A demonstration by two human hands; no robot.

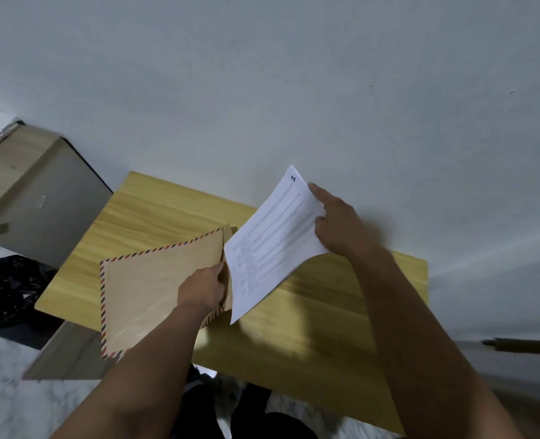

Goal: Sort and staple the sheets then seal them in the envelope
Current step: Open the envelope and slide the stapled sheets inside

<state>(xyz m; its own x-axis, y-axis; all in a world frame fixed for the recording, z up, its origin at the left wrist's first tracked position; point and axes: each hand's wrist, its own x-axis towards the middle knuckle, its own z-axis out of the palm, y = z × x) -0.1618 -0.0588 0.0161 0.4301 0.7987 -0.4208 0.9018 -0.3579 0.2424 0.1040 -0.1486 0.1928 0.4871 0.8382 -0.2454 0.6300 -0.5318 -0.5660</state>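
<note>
One mark can be read: a handwritten dark "1" on the top sheet [275, 242] of the white papers, at its far corner, toward one o'clock of the page. The sheet also carries rows of fine printed lines, too small and blurred to read. The brown envelope [148, 286] shows only a striped border, no writing.

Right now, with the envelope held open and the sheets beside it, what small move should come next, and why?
Probably slide the sheets leftward so their lower edge enters the envelope mouth. The left hand grips the envelope at its open end, the right hand holds the sheets by their far side, and the sheets' near edge sits just at the opening, not yet inside.
</note>
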